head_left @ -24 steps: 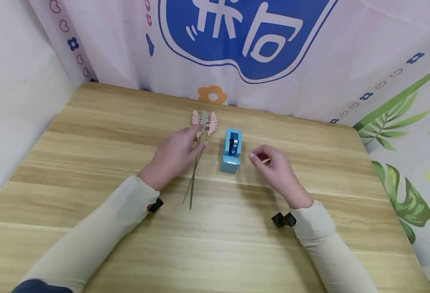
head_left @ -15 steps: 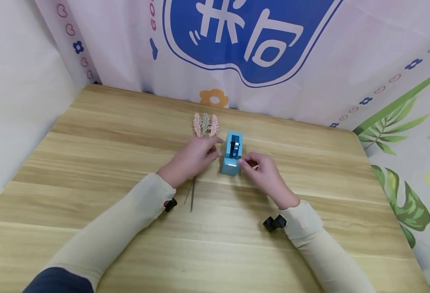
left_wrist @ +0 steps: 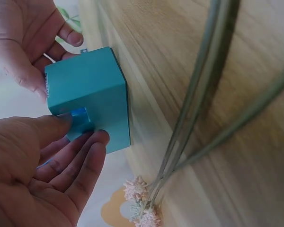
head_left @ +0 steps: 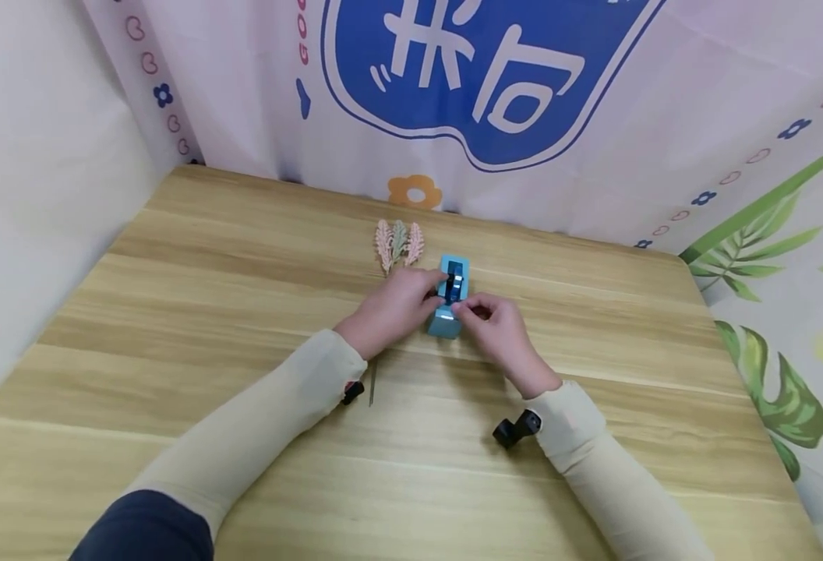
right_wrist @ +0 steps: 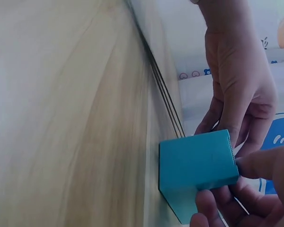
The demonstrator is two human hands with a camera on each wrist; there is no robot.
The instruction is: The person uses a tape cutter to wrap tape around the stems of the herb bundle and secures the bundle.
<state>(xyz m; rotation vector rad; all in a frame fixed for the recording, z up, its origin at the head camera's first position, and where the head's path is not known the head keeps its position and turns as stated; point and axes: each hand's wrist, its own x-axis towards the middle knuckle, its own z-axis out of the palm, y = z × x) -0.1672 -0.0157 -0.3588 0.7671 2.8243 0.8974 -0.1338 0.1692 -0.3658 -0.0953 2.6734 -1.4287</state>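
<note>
A light blue tape dispenser [head_left: 444,324] stands on the wooden table, its roll seat facing up. My left hand [head_left: 392,312] reaches over from the left, thumb and fingers at the dispenser's side opening, where a shiny blue piece shows in the left wrist view. On the other side, my right hand [head_left: 504,336] holds the front end; its thumb is at the serrated cutter and its curled fingers are along the side. Whether the right fingers have the tape's end, I cannot tell. Three artificial flower sprigs [head_left: 399,241], two pink and one grey-green, lie behind the left hand, which covers part of their stems.
The wooden table [head_left: 299,483] extends around both hands. A printed curtain [head_left: 257,117] hangs along its far edge, and a leaf-patterned cloth [head_left: 776,327] borders the right side. Thin flower stems [left_wrist: 180,127] run under the left wrist.
My left hand has moved right, from over the flower sprigs to the tape dispenser. My right hand has moved left onto the dispenser's front end. The dispenser and sprigs stay in place.
</note>
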